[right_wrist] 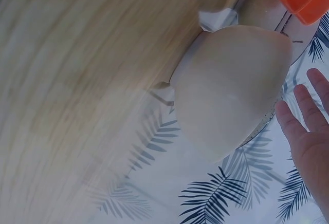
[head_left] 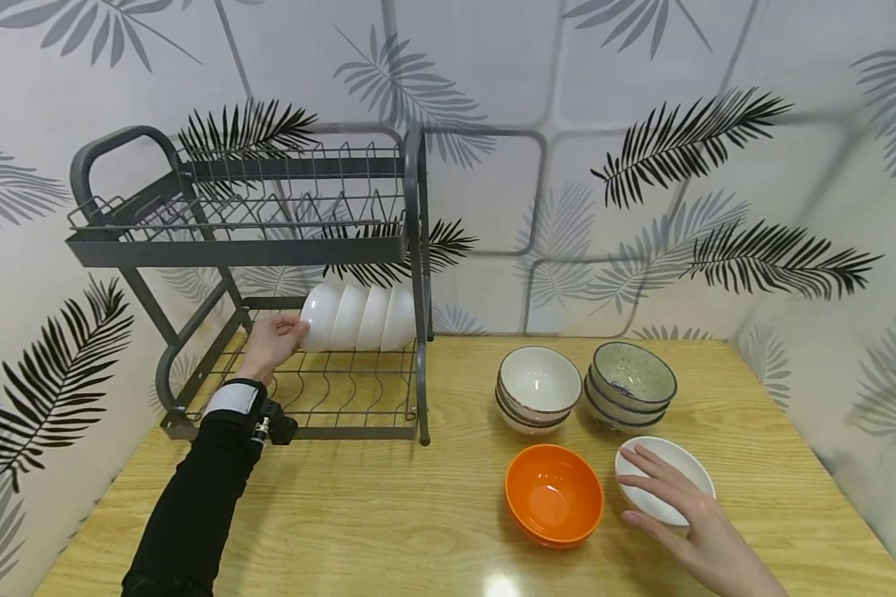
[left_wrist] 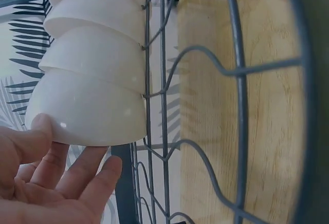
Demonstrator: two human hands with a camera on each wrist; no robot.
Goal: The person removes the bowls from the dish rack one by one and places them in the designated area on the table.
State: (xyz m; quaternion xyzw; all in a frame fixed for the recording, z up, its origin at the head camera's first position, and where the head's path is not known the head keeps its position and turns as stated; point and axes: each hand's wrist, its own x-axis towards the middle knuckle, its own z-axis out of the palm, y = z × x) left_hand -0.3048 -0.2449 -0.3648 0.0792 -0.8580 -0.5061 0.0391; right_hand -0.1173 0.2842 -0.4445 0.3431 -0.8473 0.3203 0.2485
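Note:
Several white bowls stand on edge in a nested row on the lower tier of the dark grey dish rack point(head_left: 269, 433). My left hand point(head_left: 272, 340) pinches the leftmost white bowl point(head_left: 321, 317) at its edge. In the left wrist view the thumb lies on that bowl's outer wall point(left_wrist: 87, 111), with the other fingers at its rim. At the right, my right hand point(head_left: 687, 514) reaches over a single white bowl point(head_left: 675, 464) on the table, fingers spread and straight. The right wrist view shows this bowl's pale outside point(right_wrist: 231, 90) beside the fingers.
An orange bowl stack point(head_left: 554, 495) sits left of my right hand. Behind it are white brown-rimmed bowls point(head_left: 539, 381) and grey-green blue-rimmed bowls point(head_left: 633, 377), both stacked. The rack's upper wire tier point(head_left: 246, 249) overhangs my left hand. A leaf-patterned wall point(head_left: 485, 75) backs the wooden table point(head_left: 343, 514).

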